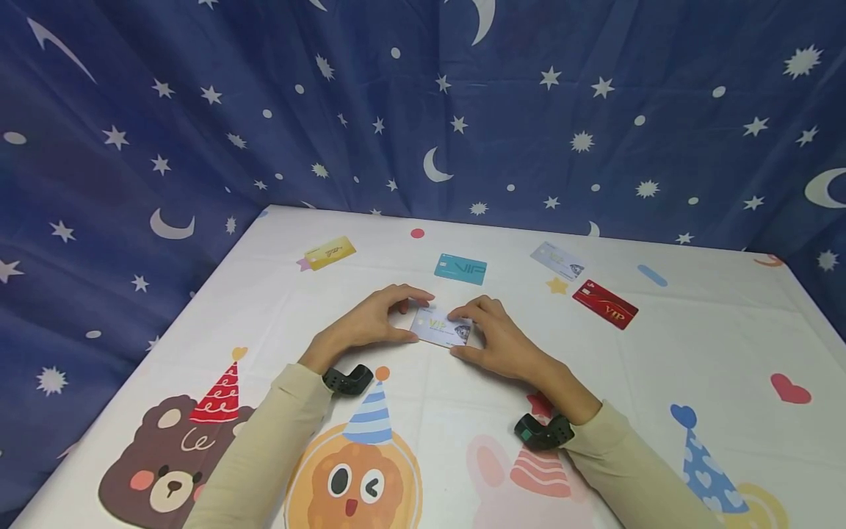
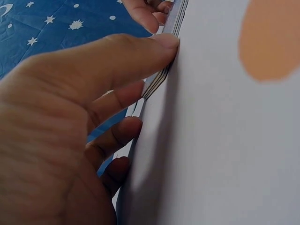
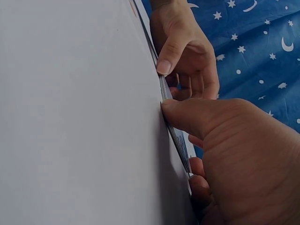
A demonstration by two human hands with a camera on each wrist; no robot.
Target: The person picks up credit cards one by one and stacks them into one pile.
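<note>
A small stack of VIP cards (image 1: 440, 328), its top card pale silver with yellow lettering and a dark picture at one end, lies on the white tablecloth between both hands. The layered card edges (image 2: 161, 77) show from the side in the left wrist view. My left hand (image 1: 377, 317) grips the stack's left end, thumb at the near edge and fingers at the far edge. At the right end, my right hand (image 1: 496, 338) holds it likewise, with its thumb (image 3: 180, 112) on the near edge. The right fingers partly cover the top card.
Beyond the hands lie a gold card (image 1: 330, 253), a teal VIP card (image 1: 460, 269), another pale silver card (image 1: 558, 261) and a red VIP card (image 1: 605, 304). Cartoon animals and shapes are printed on the tablecloth (image 1: 700, 338). A blue starry curtain (image 1: 370, 162) hangs behind the table.
</note>
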